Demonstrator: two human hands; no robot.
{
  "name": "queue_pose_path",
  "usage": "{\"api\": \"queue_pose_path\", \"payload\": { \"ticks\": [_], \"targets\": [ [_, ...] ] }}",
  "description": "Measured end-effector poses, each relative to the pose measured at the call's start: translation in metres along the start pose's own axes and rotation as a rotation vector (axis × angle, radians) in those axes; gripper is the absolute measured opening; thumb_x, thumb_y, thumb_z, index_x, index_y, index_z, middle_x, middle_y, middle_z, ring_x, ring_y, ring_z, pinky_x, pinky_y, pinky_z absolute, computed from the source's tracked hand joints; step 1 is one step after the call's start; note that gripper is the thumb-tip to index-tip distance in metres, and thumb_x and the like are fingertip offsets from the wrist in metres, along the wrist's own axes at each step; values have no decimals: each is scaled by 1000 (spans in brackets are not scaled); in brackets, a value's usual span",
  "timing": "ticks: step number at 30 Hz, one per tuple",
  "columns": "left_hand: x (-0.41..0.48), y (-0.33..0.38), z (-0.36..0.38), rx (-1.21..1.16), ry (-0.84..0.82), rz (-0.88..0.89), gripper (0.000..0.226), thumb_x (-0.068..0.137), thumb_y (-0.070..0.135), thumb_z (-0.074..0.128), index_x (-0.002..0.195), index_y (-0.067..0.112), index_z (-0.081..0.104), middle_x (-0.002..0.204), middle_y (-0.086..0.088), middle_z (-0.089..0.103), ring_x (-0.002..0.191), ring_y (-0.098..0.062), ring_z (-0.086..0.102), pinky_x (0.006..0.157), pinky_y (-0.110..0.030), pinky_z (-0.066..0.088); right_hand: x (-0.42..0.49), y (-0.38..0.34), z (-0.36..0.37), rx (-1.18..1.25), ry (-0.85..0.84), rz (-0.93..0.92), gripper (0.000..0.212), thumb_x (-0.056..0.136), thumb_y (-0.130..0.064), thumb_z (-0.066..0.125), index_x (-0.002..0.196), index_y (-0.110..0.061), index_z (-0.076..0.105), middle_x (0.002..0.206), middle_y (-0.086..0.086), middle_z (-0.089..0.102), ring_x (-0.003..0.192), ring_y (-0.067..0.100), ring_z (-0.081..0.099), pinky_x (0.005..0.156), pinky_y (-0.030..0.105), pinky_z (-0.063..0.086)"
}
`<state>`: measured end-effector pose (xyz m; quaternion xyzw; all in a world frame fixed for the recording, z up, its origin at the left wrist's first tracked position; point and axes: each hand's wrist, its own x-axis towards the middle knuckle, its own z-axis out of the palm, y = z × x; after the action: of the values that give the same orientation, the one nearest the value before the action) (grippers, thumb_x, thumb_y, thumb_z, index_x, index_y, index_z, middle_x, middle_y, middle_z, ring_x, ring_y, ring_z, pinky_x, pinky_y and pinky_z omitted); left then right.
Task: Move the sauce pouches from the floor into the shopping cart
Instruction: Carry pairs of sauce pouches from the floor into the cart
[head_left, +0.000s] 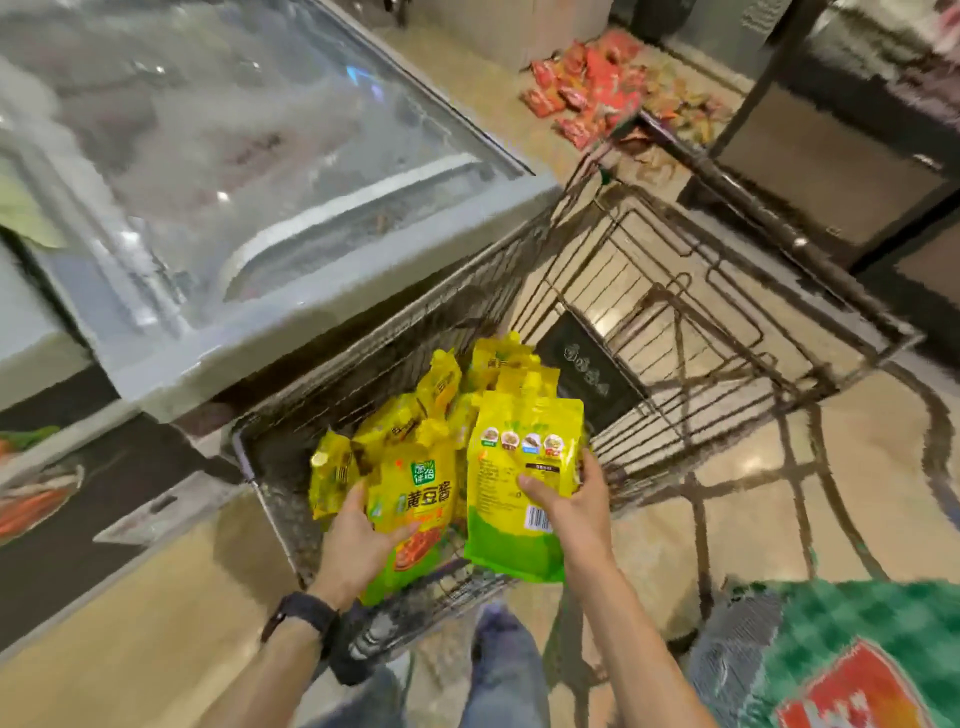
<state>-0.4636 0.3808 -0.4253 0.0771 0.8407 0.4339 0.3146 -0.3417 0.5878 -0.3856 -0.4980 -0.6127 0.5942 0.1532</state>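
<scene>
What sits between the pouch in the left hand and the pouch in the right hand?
Nothing solid separates them in the head view: the left-hand pouch and right-hand pouch stand nearly edge to edge, with other yellow pouches behind the narrow gap.

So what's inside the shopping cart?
Yellow sauce pouches are piled at the near end of the shopping cart; each hand holds one there. The far end is bare wire. Whatever lies under the pile is covered.

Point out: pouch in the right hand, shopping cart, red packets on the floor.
yellow pouch (511, 483), head view, back panel above the barcode
shopping cart (670, 332), head view, wire bottom grid
red packets (587, 85), head view, middle of the pile
</scene>
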Motion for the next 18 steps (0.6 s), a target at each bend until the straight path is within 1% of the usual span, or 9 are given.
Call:
{"api": "queue_pose_path", "payload": {
  "ticks": [2, 4, 6, 8, 9, 11, 13, 14, 18],
  "targets": [
    [15, 1, 18, 37, 48, -66, 88, 77, 23, 86, 148, 3, 38, 139, -6, 54, 132, -25, 51, 101, -31, 40, 47, -1, 15, -89, -43, -13, 103, 45, -44, 88, 136, -18, 47, 129, 6, 62, 118, 25, 60, 104, 50, 46],
    [30, -3, 31, 19, 59, -96, 82, 77, 19, 85, 145, 5, 41, 131, 4, 51, 121, -13, 50, 90, -21, 39, 82, -3, 26, -193, -96, -44, 101, 57, -34, 91, 142, -11, 42, 135, 5, 52, 125, 22, 51, 110, 43, 39],
    [45, -16, 42, 4, 57, -146, 71, 75, 19, 87, 134, 14, 48, 124, 8, 51, 113, -11, 50, 79, -12, 39, 115, 5, 32, -287, -125, -81, 93, 62, -30, 88, 140, -8, 44, 135, 11, 55, 125, 28, 53, 107, 43, 41],
    [59, -33, 53, 12, 63, -198, 57, 72, 17, 89, 117, 19, 54, 117, 9, 59, 109, -12, 55, 76, -5, 39, 146, 14, 36, -369, -157, -51, 90, 66, -24, 88, 141, -9, 42, 135, 14, 57, 125, 30, 54, 107, 42, 40],
    [63, -43, 60, 27, 79, -241, 52, 71, 17, 89, 111, 19, 56, 113, 8, 61, 107, -13, 58, 76, -5, 41, 162, 19, 37, -402, -181, -21, 89, 68, -19, 88, 142, -8, 41, 136, 14, 56, 125, 29, 53, 107, 40, 39],
    [69, -54, 72, 38, 103, -330, 45, 73, 18, 89, 105, 18, 57, 109, 5, 65, 102, -18, 64, 73, -20, 46, 186, 24, 40, -491, -230, 0, 83, 69, -12, 86, 140, -10, 42, 131, 12, 59, 118, 25, 56, 98, 33, 42],
    [68, -61, 81, 94, 131, -388, 38, 76, 15, 83, 106, 17, 60, 105, 6, 66, 99, -18, 66, 74, -24, 44, 202, 34, 40, -615, -287, 0, 75, 68, -8, 83, 132, -14, 45, 121, 10, 64, 108, 26, 61, 85, 29, 43],
    [67, -63, 85, 125, 144, -400, 37, 78, 12, 80, 110, 16, 61, 107, 5, 67, 101, -19, 67, 77, -26, 47, 207, 40, 40, -663, -300, -21, 76, 65, -8, 82, 131, -16, 43, 118, 10, 65, 106, 29, 63, 84, 30, 45],
    [56, -61, 89, 159, 179, -424, 51, 77, 5, 74, 126, 14, 62, 125, -6, 67, 115, -28, 64, 94, -34, 49, 209, 55, 35, -765, -285, -31, 85, 62, -7, 83, 137, -9, 42, 128, 17, 60, 121, 34, 53, 103, 37, 39]
  ]
}}
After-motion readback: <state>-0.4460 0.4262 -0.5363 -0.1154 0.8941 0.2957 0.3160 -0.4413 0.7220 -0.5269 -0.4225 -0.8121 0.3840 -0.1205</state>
